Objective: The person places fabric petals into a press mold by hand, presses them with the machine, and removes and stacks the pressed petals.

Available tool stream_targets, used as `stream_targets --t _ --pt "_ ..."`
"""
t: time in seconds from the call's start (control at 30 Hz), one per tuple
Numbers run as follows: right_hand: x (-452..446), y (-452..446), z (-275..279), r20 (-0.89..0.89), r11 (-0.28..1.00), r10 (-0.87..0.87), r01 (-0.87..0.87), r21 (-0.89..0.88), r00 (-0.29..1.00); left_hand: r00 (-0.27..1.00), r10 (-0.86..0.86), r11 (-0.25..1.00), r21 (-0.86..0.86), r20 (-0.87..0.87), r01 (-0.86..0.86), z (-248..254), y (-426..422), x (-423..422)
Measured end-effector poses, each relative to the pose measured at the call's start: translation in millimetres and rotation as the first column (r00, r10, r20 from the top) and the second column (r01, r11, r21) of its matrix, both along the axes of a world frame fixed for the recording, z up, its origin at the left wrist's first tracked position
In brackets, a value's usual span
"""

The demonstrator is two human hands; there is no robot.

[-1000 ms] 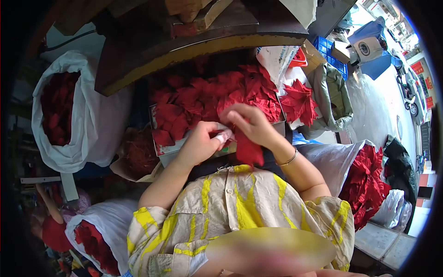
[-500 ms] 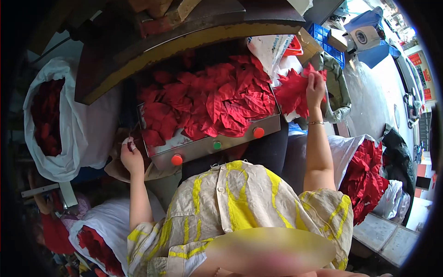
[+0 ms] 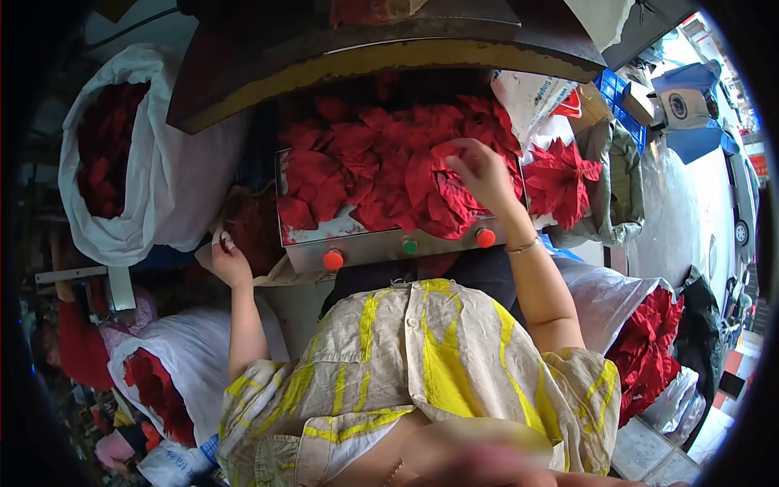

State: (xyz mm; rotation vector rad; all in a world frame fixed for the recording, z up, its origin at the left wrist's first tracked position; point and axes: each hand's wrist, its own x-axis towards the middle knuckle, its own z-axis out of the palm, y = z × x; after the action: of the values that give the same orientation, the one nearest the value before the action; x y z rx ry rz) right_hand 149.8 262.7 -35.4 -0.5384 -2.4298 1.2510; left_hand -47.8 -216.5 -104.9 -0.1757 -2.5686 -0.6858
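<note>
A heap of red fabric poinsettia petals [image 3: 389, 170] covers the top of a metal box [image 3: 365, 253] in front of me. My right hand [image 3: 484, 177] is over the heap's right part, its thumb and forefinger apart at a petal layer. To the right of the box lies a pointed red fabric flower [image 3: 561, 183], apart from that hand. My left hand [image 3: 230, 260] is left of the box, beside a bag of dark red pieces [image 3: 253, 231]. Its fingers are curled together, with pale wrapping on some tips; whatever they pinch is too small to make out.
Red and green buttons [image 3: 410, 247] line the box's front. A dark curved machine part [image 3: 389, 49] overhangs its back. White sacks of red pieces [image 3: 174, 178] stand left, another sack [image 3: 592, 284] right. A person in a red sleeve [image 3: 81, 341] is at far left.
My right hand has moved left from the red flower, letting it go at the box's right side, and is now over the heap. My left hand stays by the box. The camera view has shifted.
</note>
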Motion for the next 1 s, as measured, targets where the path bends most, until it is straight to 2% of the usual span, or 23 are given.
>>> stream_targets --t 0.03,0.1,0.13,0.2,0.23,0.3,0.33,0.37,0.4,0.43,0.5,0.57,0.63,0.7,0.77,0.8,0.87,0.9,0.97,1.0 --pt "-14.2 -11.8 4.7 0.072 0.999 0.011 -0.014 0.04 0.997 1.0 0.006 1.0 -0.003 -0.003 -0.006 13.7 17.7 6.1" --pt "-37.6 -16.8 -7.8 0.132 0.993 0.02 -0.034 0.109 0.991 0.984 -0.169 0.949 0.281 0.06 0.146 34.1 53.7 20.1" --pt "-41.2 -20.5 -10.7 0.126 0.993 0.039 -0.052 0.104 0.991 0.964 -0.262 0.93 0.277 0.034 0.243 40.4 70.6 27.2" --pt "-47.9 -20.7 -16.6 0.041 0.998 -0.01 0.008 0.06 0.999 0.895 -0.447 0.855 0.293 -0.005 0.429 57.1 106.5 46.5" --pt "-49.3 -13.9 -30.9 -0.097 0.995 0.004 0.005 0.096 0.995 0.84 -0.543 0.793 0.318 -0.019 0.52 66.8 127.0 57.2" --pt "-43.1 -9.1 -34.3 -0.237 0.99 -0.071 0.039 -0.136 0.969 0.714 -0.699 0.654 0.369 -0.04 0.661 74.6 166.6 72.0" --pt "-38.4 -11.9 -27.6 -0.235 0.991 -0.065 0.035 -0.131 0.97 0.655 -0.755 0.568 0.473 -0.026 0.673 75.6 188.8 78.6" --pt "-31.6 -13.7 -14.7 -0.176 0.948 -0.099 0.039 -0.315 0.979 0.587 -0.809 0.47 0.572 -0.025 0.672 77.2 211.6 84.6" --pt "-24.3 -15.1 -5.3 -0.111 0.871 -0.124 0.055 -0.488 0.986 0.596 -0.802 0.491 0.606 0.035 0.626 83.2 234.4 92.3" --pt "-19.0 -18.5 -0.5 -0.109 0.875 -0.128 0.06 -0.481 0.986 0.599 -0.795 0.511 0.636 0.095 0.579 87.6 253.9 97.8" --pt "-14.0 -31.7 4.8 -0.133 0.806 -0.135 0.031 -0.591 0.982 0.57 -0.815 0.506 0.606 0.102 0.614 67.8 287.0 93.0" --pt "-13.4 -41.0 2.3 -0.16 0.777 -0.174 0.036 -0.628 0.972 0.543 -0.832 0.502 0.571 0.114 0.65 55.2 298.0 88.6" --pt "-13.1 -43.6 -0.5 -0.185 0.832 -0.164 0.035 -0.553 0.969 0.448 -0.872 0.459 0.649 0.197 0.607 53.1 300.7 83.9" --pt "-12.8 -42.5 -1.2 -0.171 0.84 -0.128 0.015 -0.542 0.977 0.478 -0.859 0.472 0.645 0.182 0.601 50.0 299.0 89.7" --pt "-13.6 -42.7 -1.9 -0.164 0.852 -0.083 -0.015 -0.524 0.983 0.591 -0.772 0.619 0.492 0.235 0.612 49.2 298.5 93.0" --pt "-13.8 -44.7 -3.3 -0.161 0.832 -0.091 -0.014 -0.554 0.983 0.591 -0.773 0.617 0.491 0.231 0.615 49.4 298.5 93.1" --pt "-14.8 -45.0 -11.8 -0.183 0.778 -0.121 -0.022 -0.628 0.976 0.531 -0.813 0.534 0.668 0.239 0.518 47.3 295.6 92.8" --pt "-14.5 -45.8 -12.8 -0.179 0.775 -0.123 -0.018 -0.631 0.976 0.529 -0.813 0.536 0.667 0.244 0.517 43.4 294.5 89.4" --pt "-14.7 -46.9 -14.7 -0.14 0.772 -0.126 0.009 -0.635 0.982 0.437 -0.845 0.511 0.707 0.309 0.488 35.2 293.8 80.9" --pt "-16.9 -47.6 -15.2 -0.139 0.772 -0.127 0.01 -0.636 0.982 0.46 -0.832 0.529 0.691 0.309 0.493 42.4 293.5 80.0"
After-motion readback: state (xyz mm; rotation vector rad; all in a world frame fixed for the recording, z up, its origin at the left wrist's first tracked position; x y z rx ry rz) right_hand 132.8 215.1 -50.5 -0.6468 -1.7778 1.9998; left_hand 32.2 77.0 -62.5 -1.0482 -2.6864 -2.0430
